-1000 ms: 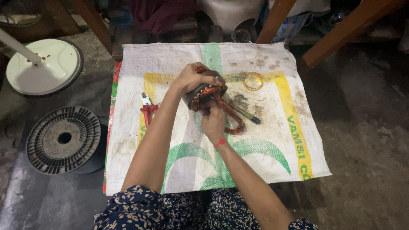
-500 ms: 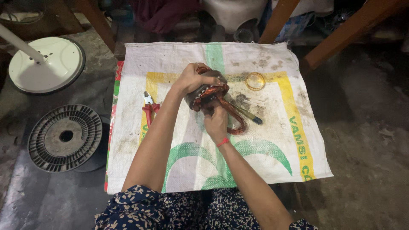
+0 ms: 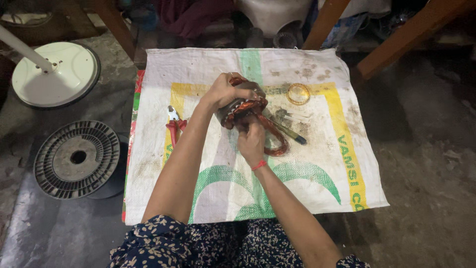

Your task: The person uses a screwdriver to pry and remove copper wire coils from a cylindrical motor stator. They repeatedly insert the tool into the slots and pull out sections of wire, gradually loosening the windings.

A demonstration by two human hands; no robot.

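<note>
My left hand (image 3: 225,92) grips a round motor stator (image 3: 238,110) wound with copper wire, held above a white woven sack (image 3: 208,64) spread on the floor. Just below it, my right hand (image 3: 251,141) is closed around a loop of copper wire (image 3: 277,141) that comes out of the stator and curls down to the right. A red thread circles my right wrist. A dark-handled screwdriver (image 3: 287,133) lies on the sack just right of the hands.
Red-handled pliers (image 3: 174,124) lie on the sack's left part and a yellowish tape ring (image 3: 298,93) at upper right. A grey round fan grille (image 3: 77,159) and a white round fan base (image 3: 54,74) sit on the floor at left. Wooden legs (image 3: 401,42) stand behind.
Both hands and the stator stay in the same place; the view has only shifted slightly.
</note>
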